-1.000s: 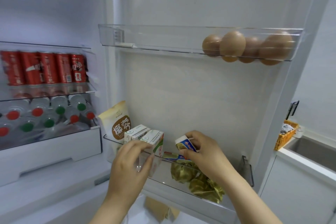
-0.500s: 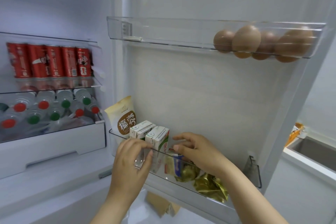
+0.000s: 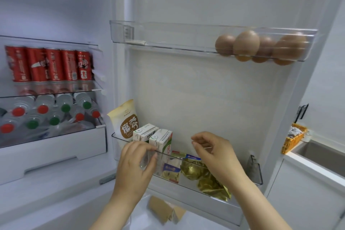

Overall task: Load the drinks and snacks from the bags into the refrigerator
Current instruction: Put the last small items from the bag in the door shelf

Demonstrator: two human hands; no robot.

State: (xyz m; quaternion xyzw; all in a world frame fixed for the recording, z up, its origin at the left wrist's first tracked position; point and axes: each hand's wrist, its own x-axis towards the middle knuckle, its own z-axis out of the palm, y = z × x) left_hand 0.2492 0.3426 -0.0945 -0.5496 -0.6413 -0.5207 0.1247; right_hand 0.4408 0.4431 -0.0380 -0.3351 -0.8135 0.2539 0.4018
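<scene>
Two cartons (image 3: pixel 162 139) and gold packets (image 3: pixel 211 183) behind clear bin wall (image 3: pixel 256 172); eggs (image 3: pixel 246 45) above

In the open refrigerator's lower door shelf (image 3: pixel 255 172) stand a beige pouch (image 3: pixel 125 120) and two white-and-green cartons (image 3: pixel 161 141), with a small blue-and-yellow box (image 3: pixel 170 172) and crumpled gold packets (image 3: pixel 207 178) beside them. The left hand (image 3: pixel 136 165) has its curled fingers against the shelf's clear front wall by the cartons, though whether it grips the wall cannot be told, and the right hand (image 3: pixel 214 152) hovers loosely curled and empty above the gold packets. Brown eggs (image 3: pixel 246 45) lie in the upper door shelf (image 3: pixel 168 35), while red cans (image 3: pixel 50 65) and capped bottles (image 3: pixel 46 114) fill the inner shelves.
</scene>
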